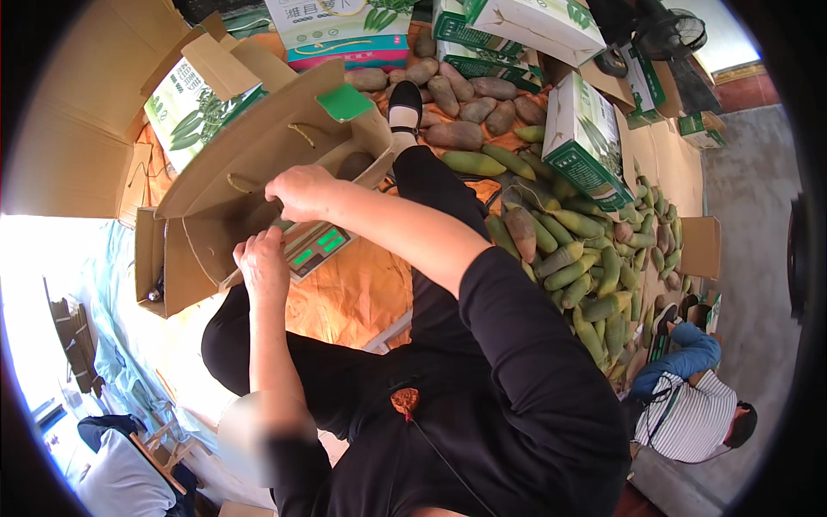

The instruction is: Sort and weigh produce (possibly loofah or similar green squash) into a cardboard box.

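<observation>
In front of me an open cardboard carton [194,226] stands tilted over a digital scale [320,250] with lit green displays. A dark reddish radish [355,165] lies at the carton's right end, and two cord handles show on its far wall. My left hand [263,261] is closed at the carton's near edge, fingers curled over the cardboard. Over the carton's opening, my right hand [300,194] has its fingers bent down and closed; what they hold, if anything, is hidden. A green tab [344,102] sticks up at the carton's far right corner.
Green radishes [579,258] are piled to my right, with reddish ones [455,134] beyond my foot. Printed cartons [588,138] stand around the pile, another [200,112] at far left. A person in a striped shirt [687,418] sits at the right. An orange sheet [362,293] covers the floor.
</observation>
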